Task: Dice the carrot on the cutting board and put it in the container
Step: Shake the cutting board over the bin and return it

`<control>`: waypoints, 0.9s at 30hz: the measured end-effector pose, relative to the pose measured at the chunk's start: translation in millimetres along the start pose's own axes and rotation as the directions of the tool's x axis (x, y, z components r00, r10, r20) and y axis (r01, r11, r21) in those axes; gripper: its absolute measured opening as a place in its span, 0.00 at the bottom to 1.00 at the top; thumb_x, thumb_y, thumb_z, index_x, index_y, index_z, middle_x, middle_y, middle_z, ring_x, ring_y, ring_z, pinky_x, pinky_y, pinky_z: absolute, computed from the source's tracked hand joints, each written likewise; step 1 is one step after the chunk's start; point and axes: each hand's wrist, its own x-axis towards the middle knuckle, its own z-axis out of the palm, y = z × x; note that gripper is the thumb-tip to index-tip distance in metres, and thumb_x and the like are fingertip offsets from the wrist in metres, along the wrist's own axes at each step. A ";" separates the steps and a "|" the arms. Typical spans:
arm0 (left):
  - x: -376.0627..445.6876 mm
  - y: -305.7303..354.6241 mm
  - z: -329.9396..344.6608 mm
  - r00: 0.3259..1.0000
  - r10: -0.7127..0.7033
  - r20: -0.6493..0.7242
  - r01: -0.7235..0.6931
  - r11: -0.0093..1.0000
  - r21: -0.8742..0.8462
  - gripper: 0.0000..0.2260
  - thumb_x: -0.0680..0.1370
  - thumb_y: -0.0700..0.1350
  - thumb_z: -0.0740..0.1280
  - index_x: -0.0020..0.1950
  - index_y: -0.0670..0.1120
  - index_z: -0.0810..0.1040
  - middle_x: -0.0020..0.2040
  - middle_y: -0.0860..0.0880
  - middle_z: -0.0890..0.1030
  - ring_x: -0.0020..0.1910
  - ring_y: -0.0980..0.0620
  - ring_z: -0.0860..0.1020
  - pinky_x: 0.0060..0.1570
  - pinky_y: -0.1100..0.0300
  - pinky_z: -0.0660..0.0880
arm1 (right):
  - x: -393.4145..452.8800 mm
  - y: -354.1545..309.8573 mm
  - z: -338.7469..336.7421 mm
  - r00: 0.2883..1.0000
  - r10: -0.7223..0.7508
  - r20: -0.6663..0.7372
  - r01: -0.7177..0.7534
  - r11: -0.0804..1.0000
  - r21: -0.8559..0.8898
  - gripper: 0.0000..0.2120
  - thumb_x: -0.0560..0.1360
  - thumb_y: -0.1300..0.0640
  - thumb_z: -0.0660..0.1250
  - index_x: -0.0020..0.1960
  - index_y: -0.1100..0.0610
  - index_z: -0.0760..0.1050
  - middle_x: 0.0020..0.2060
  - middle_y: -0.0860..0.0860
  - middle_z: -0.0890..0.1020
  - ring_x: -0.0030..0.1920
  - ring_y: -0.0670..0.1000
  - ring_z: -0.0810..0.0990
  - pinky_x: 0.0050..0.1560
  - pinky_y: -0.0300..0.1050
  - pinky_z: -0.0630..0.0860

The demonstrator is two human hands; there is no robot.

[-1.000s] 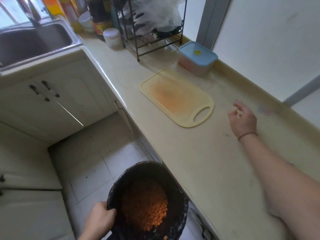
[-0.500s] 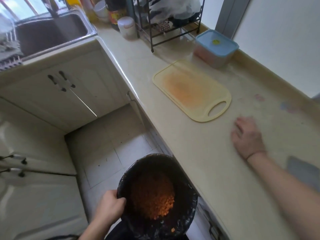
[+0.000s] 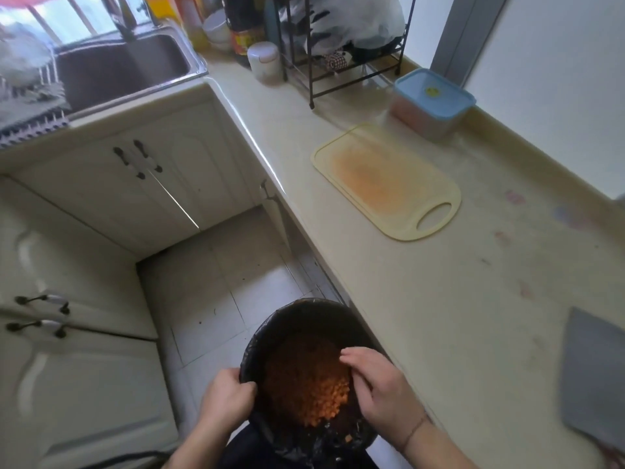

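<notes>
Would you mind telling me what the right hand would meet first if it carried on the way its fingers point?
Most likely the diced carrot: the right hand hangs over the black-lined bin, fingers aimed inward and down, though depth is uncertain.

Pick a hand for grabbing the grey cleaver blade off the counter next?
Right, probably. The right hand hovers open over the black-lined bin, on the counter side, nearer the grey cleaver blade. The left hand grips the bin's rim and steadies it.

bare forearms, no sleeves, thin band on right wrist (image 3: 414, 431)
</notes>
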 end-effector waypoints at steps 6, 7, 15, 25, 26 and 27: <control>5.8 -12.5 -23.4 0.998 -0.066 -0.023 0.063 0.992 -0.112 0.09 0.67 0.34 0.65 0.28 0.43 0.71 0.23 0.50 0.72 0.27 0.47 0.72 0.30 0.59 0.64 | 15.2 -7.8 5.0 0.997 0.029 0.070 -0.022 0.995 -0.096 0.14 0.74 0.56 0.63 0.57 0.57 0.81 0.54 0.49 0.83 0.60 0.42 0.76 0.68 0.30 0.65; 8.5 -15.4 -29.5 0.996 -0.087 -0.021 0.083 0.985 -0.151 0.08 0.66 0.35 0.65 0.28 0.43 0.72 0.23 0.49 0.72 0.27 0.46 0.72 0.31 0.58 0.65 | 22.6 -9.9 7.8 0.996 0.060 0.072 -0.052 0.993 -0.108 0.15 0.74 0.56 0.63 0.57 0.57 0.81 0.55 0.50 0.83 0.60 0.44 0.76 0.69 0.31 0.64; 32.5 -32.7 -90.2 0.966 -0.229 -0.116 0.169 0.908 -0.384 0.13 0.70 0.31 0.66 0.29 0.44 0.71 0.24 0.47 0.73 0.27 0.46 0.75 0.32 0.58 0.69 | 118.6 -53.1 40.3 0.723 0.637 0.269 -0.612 0.770 -0.180 0.33 0.78 0.50 0.66 0.78 0.57 0.58 0.73 0.53 0.70 0.70 0.54 0.72 0.68 0.45 0.70; 133.8 -44.7 -195.8 0.942 -0.306 -0.138 0.161 0.771 -0.616 0.11 0.75 0.31 0.65 0.34 0.41 0.74 0.31 0.44 0.74 0.31 0.47 0.73 0.32 0.58 0.68 | 275.1 -130.5 152.4 0.659 0.606 0.445 -0.545 0.793 -0.272 0.17 0.75 0.65 0.58 0.62 0.52 0.72 0.53 0.53 0.80 0.51 0.53 0.78 0.52 0.43 0.73; 148.9 -46.8 -207.8 0.938 -0.317 -0.140 0.162 0.759 -0.631 0.10 0.75 0.32 0.66 0.34 0.41 0.75 0.32 0.43 0.76 0.32 0.46 0.74 0.33 0.56 0.70 | 290.7 -137.5 165.8 0.657 0.609 0.444 -0.546 0.791 -0.277 0.15 0.75 0.66 0.58 0.58 0.53 0.72 0.51 0.53 0.80 0.50 0.53 0.78 0.50 0.43 0.73; 164.7 -48.7 -220.5 0.937 -0.324 -0.134 0.163 0.741 -0.651 0.09 0.75 0.35 0.67 0.35 0.41 0.76 0.33 0.42 0.78 0.34 0.45 0.77 0.36 0.54 0.74 | 306.7 -143.4 179.6 0.656 0.608 0.447 -0.543 0.792 -0.280 0.13 0.75 0.66 0.58 0.55 0.53 0.71 0.49 0.53 0.80 0.49 0.53 0.78 0.49 0.42 0.72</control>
